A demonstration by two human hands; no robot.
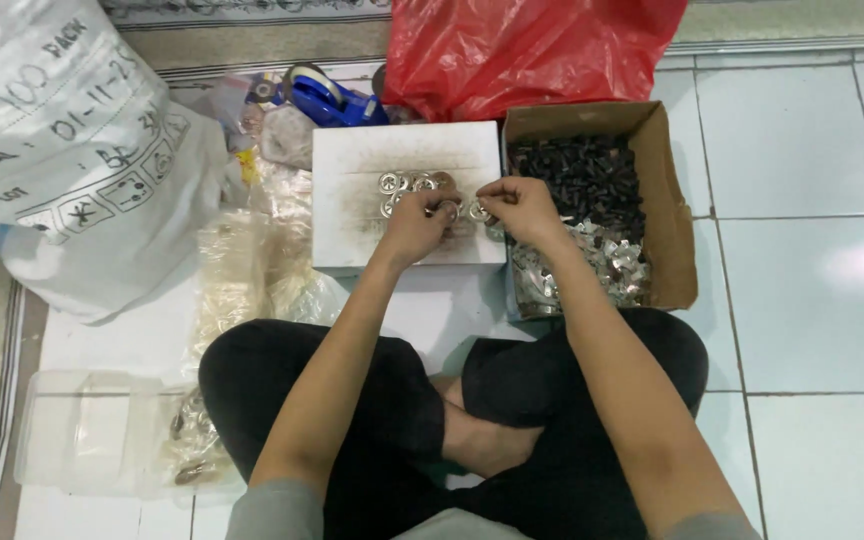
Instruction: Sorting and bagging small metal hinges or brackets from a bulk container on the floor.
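A cluster of small round silver metal pieces (414,186) lies on the upper right part of a flat white board (352,200) set on the tiled floor (812,300) in front of a person sitting cross-legged. The left hand (420,222) rests on the board just below the cluster, its fingers curled and pinching one small silver piece at the fingertips. The right hand (518,205) sits just beside it at the board's right edge, fingers bent and pinched on another small silver part; what exactly it grips is too small to tell. The two hands nearly touch at the fingertips.

Right of the board, touching it, stands an open cardboard box (674,200) that holds dark small parts (577,175) in its far half and shiny silver parts (602,262) in its near half. Behind the board and box lies a crumpled red plastic bag (532,45), with a blue tape dispenser (330,98) to its left. Clear plastic bags (252,260) lie left of the board, a large white woven sack (62,140) sits farther left, and a clear plastic container (82,430) is beside the person's left knee.
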